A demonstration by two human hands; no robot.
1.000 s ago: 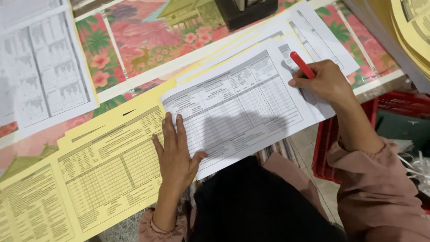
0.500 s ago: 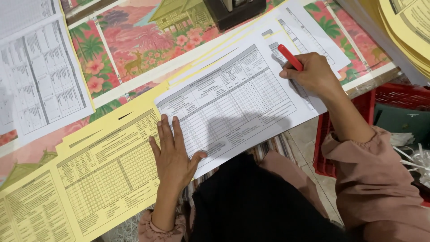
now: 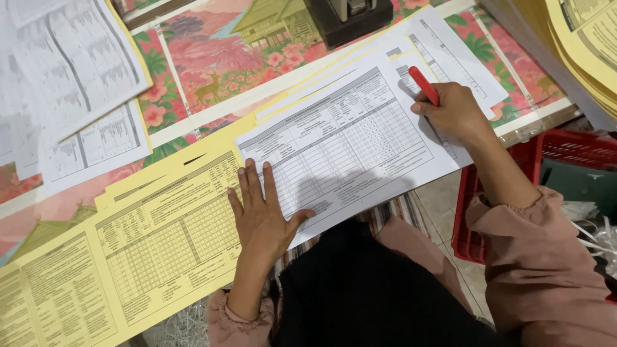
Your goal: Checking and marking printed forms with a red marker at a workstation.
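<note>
My right hand (image 3: 457, 114) grips a red pen (image 3: 423, 85) with its tip down on the right side of a white printed form (image 3: 350, 138). My left hand (image 3: 261, 215) lies flat, fingers spread, across the form's lower left corner and the edge of a yellow printed form (image 3: 154, 247). More white sheets (image 3: 450, 61) lie under the white form at its upper right.
A flowery tablecloth (image 3: 212, 58) covers the table. White sheets (image 3: 71, 83) lie at the upper left, a yellow stack (image 3: 588, 45) at the upper right, a dark box (image 3: 350, 19) at the top. A red crate (image 3: 565, 154) sits below the table's right edge.
The view has drifted slightly, so the papers sit a little lower and left. My right hand keeps the pen on the white form; my left hand stays pressed flat.
</note>
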